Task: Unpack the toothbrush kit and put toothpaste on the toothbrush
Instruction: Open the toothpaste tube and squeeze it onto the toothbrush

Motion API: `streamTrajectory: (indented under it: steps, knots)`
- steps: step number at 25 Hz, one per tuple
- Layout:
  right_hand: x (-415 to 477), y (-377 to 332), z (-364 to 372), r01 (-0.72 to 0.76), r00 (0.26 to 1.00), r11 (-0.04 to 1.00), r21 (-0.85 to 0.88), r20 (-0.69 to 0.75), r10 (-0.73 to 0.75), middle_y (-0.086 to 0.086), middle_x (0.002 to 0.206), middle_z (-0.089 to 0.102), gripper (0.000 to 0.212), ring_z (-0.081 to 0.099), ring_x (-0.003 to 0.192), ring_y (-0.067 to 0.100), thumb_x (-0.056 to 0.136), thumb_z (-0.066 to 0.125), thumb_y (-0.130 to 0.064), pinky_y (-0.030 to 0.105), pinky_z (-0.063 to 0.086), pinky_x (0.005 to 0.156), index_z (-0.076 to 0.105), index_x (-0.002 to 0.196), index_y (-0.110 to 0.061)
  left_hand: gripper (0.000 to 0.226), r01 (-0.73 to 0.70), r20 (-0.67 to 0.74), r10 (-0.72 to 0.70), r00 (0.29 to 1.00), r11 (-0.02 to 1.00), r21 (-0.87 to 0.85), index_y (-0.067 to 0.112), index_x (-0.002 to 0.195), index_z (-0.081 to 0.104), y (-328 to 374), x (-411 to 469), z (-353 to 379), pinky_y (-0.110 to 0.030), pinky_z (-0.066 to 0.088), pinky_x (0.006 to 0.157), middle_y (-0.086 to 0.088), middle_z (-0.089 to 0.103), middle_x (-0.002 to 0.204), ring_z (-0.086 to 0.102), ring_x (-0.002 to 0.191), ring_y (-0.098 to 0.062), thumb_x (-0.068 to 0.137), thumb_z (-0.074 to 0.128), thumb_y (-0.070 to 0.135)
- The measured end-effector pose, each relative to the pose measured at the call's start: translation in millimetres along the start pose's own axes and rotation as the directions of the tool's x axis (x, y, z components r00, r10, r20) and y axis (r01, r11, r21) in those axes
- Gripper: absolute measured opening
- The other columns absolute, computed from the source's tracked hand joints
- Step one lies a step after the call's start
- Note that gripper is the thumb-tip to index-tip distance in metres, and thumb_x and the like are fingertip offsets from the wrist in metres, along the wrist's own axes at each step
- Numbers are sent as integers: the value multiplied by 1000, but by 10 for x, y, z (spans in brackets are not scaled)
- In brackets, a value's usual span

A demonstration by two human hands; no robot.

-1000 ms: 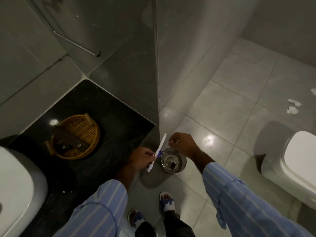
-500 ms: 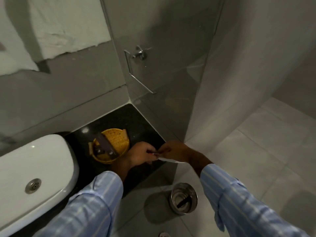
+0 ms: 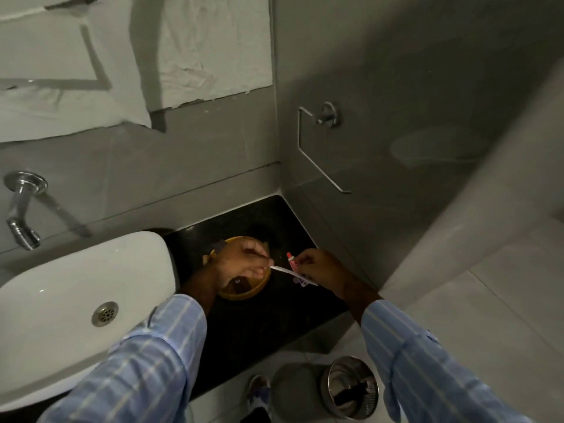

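A thin white toothbrush (image 3: 288, 272) lies slantwise between my two hands over the black counter (image 3: 262, 331). My left hand (image 3: 241, 265) hovers above a yellow wicker basket (image 3: 244, 296) and pinches the brush's left end. My right hand (image 3: 322, 270) grips a small toothpaste tube (image 3: 292, 261) with a red cap, upright just above the brush. The brush's right end, with a purple patch, runs under my right hand's fingers. No paste shows on the brush.
A white sink (image 3: 61, 300) with a drain fills the left, a chrome tap (image 3: 21, 209) on the wall above it. A steel bin (image 3: 351, 389) stands on the tiled floor near my slippered foot (image 3: 259, 392). A metal towel ring (image 3: 320, 148) hangs on the side wall.
My view has tilted up from the floor to the counter. Both hands rose from above the steel bin to over the basket, and the tube now sits in my right hand.
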State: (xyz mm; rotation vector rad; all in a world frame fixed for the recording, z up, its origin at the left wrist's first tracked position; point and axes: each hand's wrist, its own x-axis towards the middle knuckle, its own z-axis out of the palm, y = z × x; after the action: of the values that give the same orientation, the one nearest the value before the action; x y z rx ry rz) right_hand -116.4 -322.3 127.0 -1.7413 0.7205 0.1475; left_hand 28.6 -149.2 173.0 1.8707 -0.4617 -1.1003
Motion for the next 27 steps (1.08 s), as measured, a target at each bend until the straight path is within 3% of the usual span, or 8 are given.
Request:
streamTrajectory:
  steps: [3,7,12,18,23,27]
  knots:
    - [311,-90,74,35,998,998,44,-61,-33,15,97,73,17,74,85,31,87,69,-11,50,61,80,62,101,-16,21,14,-18,-16,1000,998,-59,-3,103,70,-12,256,-413,-34,64,72,-33,70,107,72,79,-28,82,74,0]
    - [748,-305,219,133,988,990,-46,-73,-136,11,97,72,40,73,86,26,90,64,-15,43,62,74,58,123,-36,19,83,72,-75,995,990,-115,-5,101,72,-16,591,-914,-43,62,83,-33,69,112,71,93,-36,83,73,1]
    - [1369,-422,417,74,991,997,0,-113,-74,12,99,67,30,71,91,26,92,63,-11,48,63,77,61,118,-26,28,212,138,-216,967,976,45,-18,108,66,-54,956,-1375,-31,63,64,-31,69,96,75,69,-23,87,69,-1]
    - [1823,-384,638,74,988,994,-79,-130,-84,0,95,68,30,71,92,19,87,69,-5,36,63,76,67,114,-15,27,323,134,-357,924,920,223,-19,106,65,-152,1562,-1500,-37,65,65,-33,68,94,70,69,-28,85,69,-3]
    - [2159,-335,685,69,994,981,-179,-70,-83,2,96,69,30,70,90,19,84,71,-4,32,60,78,68,113,-11,9,443,128,-515,848,820,361,-6,83,63,-202,2100,-1322,-32,61,56,-16,64,79,64,67,-20,90,63,-1]
    - [2342,-261,778,43,995,967,-251,-75,-64,9,102,73,27,68,91,20,81,73,-5,33,58,83,70,108,-9,15,399,42,-456,889,816,418,3,76,64,-295,2435,-1214,-25,57,52,-9,63,73,61,63,-15,90,64,7]
